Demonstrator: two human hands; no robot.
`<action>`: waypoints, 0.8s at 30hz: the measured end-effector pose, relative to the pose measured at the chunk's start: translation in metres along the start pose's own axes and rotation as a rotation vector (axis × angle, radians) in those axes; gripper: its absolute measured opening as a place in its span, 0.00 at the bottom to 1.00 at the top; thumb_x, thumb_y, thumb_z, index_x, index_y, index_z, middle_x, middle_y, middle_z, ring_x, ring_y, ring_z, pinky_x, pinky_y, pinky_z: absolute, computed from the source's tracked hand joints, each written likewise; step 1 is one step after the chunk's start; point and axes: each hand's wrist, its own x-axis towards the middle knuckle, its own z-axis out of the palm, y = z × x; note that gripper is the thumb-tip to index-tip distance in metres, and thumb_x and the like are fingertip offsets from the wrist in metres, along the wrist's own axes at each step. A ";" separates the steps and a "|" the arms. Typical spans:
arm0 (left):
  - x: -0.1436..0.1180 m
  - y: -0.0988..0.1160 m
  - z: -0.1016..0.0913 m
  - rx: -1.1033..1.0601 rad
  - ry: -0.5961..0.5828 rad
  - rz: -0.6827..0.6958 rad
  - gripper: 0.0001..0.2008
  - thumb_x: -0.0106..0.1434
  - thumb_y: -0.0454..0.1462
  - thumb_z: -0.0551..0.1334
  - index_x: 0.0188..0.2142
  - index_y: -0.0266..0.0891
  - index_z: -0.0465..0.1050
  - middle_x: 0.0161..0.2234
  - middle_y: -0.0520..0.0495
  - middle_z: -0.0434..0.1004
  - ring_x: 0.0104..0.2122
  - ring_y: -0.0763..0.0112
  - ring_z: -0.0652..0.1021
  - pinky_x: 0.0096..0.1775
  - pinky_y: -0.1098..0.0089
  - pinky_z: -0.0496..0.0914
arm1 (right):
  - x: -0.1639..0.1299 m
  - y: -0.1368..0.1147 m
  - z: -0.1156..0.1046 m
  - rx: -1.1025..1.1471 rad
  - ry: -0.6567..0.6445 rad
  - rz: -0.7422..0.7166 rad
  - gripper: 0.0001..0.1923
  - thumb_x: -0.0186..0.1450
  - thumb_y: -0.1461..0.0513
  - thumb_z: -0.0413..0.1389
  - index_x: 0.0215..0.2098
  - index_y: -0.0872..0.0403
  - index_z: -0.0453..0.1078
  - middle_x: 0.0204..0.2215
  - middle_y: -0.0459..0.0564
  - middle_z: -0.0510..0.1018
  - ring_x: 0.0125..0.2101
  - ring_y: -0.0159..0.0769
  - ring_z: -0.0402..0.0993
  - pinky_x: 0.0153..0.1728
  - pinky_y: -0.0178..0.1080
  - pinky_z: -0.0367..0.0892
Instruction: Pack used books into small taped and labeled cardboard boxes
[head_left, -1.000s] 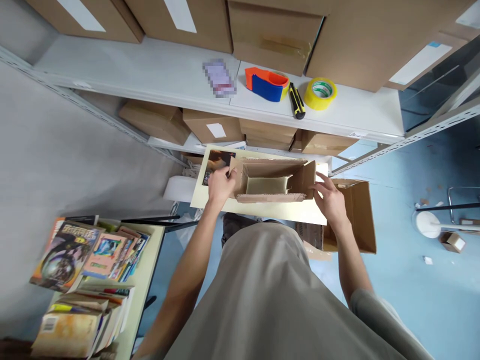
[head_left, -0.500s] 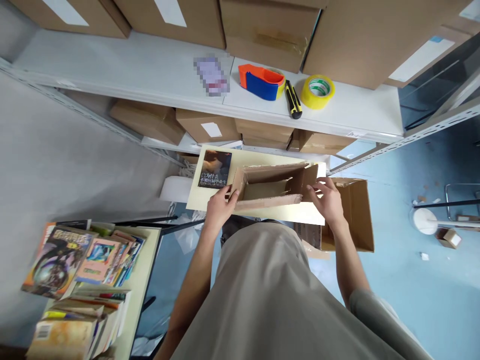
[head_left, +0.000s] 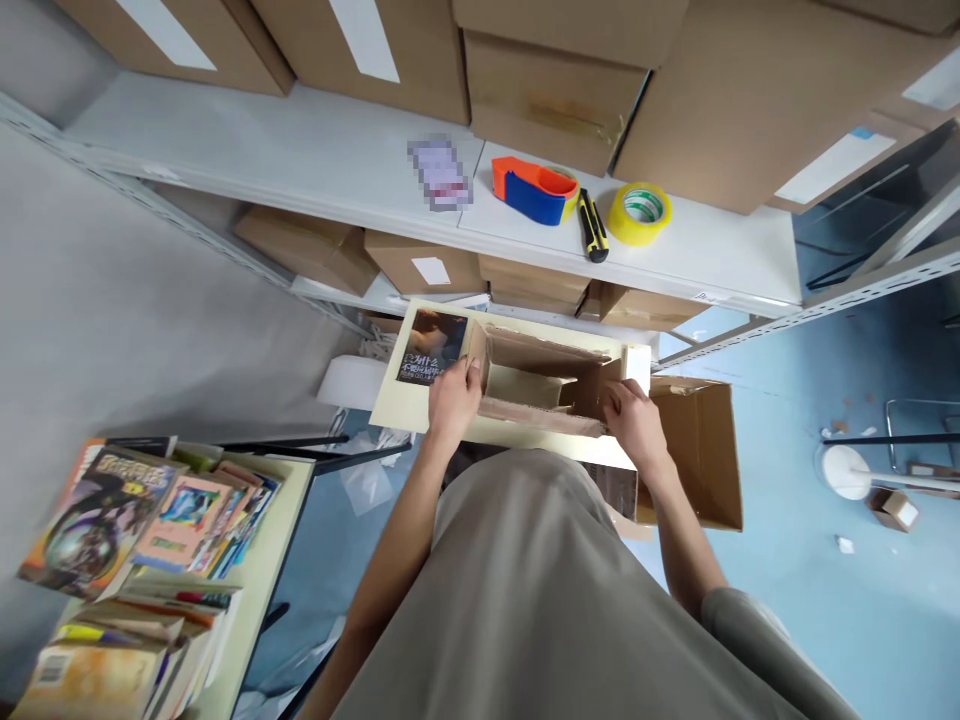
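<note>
While the small open brown cardboard box (head_left: 541, 385) sits on the pale cream counter (head_left: 397, 400), both hands grip it: left hand (head_left: 454, 398) clamped on its left end, right hand (head_left: 634, 425) on its right, beside a dark-covered book (head_left: 431, 347).

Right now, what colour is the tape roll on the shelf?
Yellow tape roll, clearest in the head view.
</note>
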 end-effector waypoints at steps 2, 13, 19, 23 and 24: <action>0.006 0.009 -0.003 0.086 -0.036 0.006 0.15 0.82 0.42 0.57 0.43 0.43 0.80 0.40 0.35 0.89 0.45 0.43 0.88 0.50 0.57 0.74 | 0.006 -0.002 0.000 -0.010 -0.009 0.034 0.20 0.74 0.66 0.53 0.58 0.53 0.82 0.48 0.59 0.84 0.36 0.47 0.82 0.36 0.43 0.71; -0.033 0.012 -0.022 0.330 -0.275 0.017 0.19 0.85 0.38 0.54 0.64 0.36 0.79 0.59 0.31 0.89 0.57 0.45 0.88 0.54 0.60 0.78 | -0.015 -0.004 0.013 -0.027 -0.112 0.123 0.21 0.75 0.68 0.52 0.61 0.55 0.81 0.53 0.61 0.87 0.42 0.47 0.85 0.43 0.41 0.74; 0.002 0.028 -0.016 0.290 -0.268 0.065 0.18 0.85 0.38 0.54 0.62 0.36 0.81 0.56 0.32 0.90 0.57 0.45 0.88 0.57 0.59 0.78 | 0.022 0.006 0.007 -0.084 -0.090 0.143 0.20 0.75 0.69 0.51 0.57 0.56 0.81 0.46 0.61 0.89 0.42 0.49 0.85 0.41 0.41 0.69; 0.013 0.039 0.003 0.279 -0.208 0.110 0.20 0.84 0.35 0.54 0.67 0.36 0.79 0.58 0.32 0.88 0.57 0.47 0.88 0.58 0.59 0.78 | 0.044 -0.004 0.008 -0.227 -0.177 0.166 0.19 0.78 0.70 0.50 0.59 0.59 0.79 0.48 0.64 0.89 0.41 0.48 0.85 0.39 0.40 0.65; 0.012 0.039 0.008 0.280 -0.200 0.119 0.21 0.84 0.34 0.53 0.68 0.36 0.78 0.59 0.31 0.88 0.57 0.47 0.88 0.58 0.59 0.78 | 0.045 -0.007 0.010 -0.250 -0.235 0.170 0.20 0.78 0.71 0.50 0.60 0.60 0.79 0.48 0.65 0.90 0.41 0.48 0.86 0.39 0.40 0.65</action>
